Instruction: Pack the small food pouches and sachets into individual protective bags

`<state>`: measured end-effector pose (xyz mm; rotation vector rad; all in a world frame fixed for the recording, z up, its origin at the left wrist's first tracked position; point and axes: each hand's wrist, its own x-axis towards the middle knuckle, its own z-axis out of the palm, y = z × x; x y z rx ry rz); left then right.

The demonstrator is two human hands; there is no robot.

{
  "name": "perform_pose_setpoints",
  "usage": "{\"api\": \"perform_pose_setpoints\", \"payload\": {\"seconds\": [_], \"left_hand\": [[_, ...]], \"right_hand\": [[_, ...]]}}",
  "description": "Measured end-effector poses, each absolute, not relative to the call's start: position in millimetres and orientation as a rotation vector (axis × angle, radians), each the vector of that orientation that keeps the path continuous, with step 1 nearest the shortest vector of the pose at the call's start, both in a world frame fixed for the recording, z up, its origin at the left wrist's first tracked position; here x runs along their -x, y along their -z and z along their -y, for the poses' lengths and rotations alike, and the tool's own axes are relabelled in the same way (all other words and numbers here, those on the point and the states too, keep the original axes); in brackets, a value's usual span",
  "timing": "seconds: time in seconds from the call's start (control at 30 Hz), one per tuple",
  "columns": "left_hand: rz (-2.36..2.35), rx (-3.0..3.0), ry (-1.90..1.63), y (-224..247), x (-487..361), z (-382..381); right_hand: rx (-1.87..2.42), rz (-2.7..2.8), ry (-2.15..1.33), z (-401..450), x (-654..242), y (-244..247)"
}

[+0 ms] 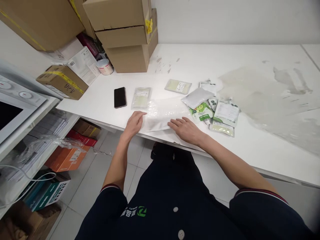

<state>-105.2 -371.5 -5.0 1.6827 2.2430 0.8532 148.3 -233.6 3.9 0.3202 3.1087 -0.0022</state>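
Note:
A clear, shiny plastic bag point(160, 115) lies flat on the white table in front of me. At its left edge, my left hand point(135, 125) is closed with its fingers pressed together on the plastic. My right hand point(186, 131) rests on the bag's right side, fingers stretched out and lying flat. Just beyond the bag is a sealed pouch with pale green contents point(141, 97), and a similar pouch point(178, 86) lies farther back. A plain silver-white pouch point(197, 97), a green printed pouch point(203, 112) and a white labelled pouch point(227, 113) overlap in a pile at the right.
A black phone point(120, 97) lies left of the pouches. Stacked cardboard boxes point(128, 58), a tin point(105, 67) and a taped carton point(62, 81) stand at the back left. A large clear plastic sheet point(270, 96) spreads over the right side. Shelves with boxes stand at the left.

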Motion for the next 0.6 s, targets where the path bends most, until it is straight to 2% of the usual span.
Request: {"api": "perform_pose_setpoints", "payload": {"seconds": [0.07, 0.17, 0.37, 0.6], "left_hand": [[-1.933, -1.772, -0.889, 3, 94, 402], [-1.788, -1.754, -0.839, 8, 70, 423], [-1.960, -1.315, -1.171, 39, 67, 388], [-2.260, -1.136, -1.035, 30, 76, 351]], "right_hand": [[-0.277, -3.073, 0.090, 241, -163, -19], [-0.224, -2.988, 0.272, 246, -172, -40], [-0.394, -2.925, 0.440, 215, -148, -57], [-0.773, -3.268, 0.290, 185, -122, -32]]}}
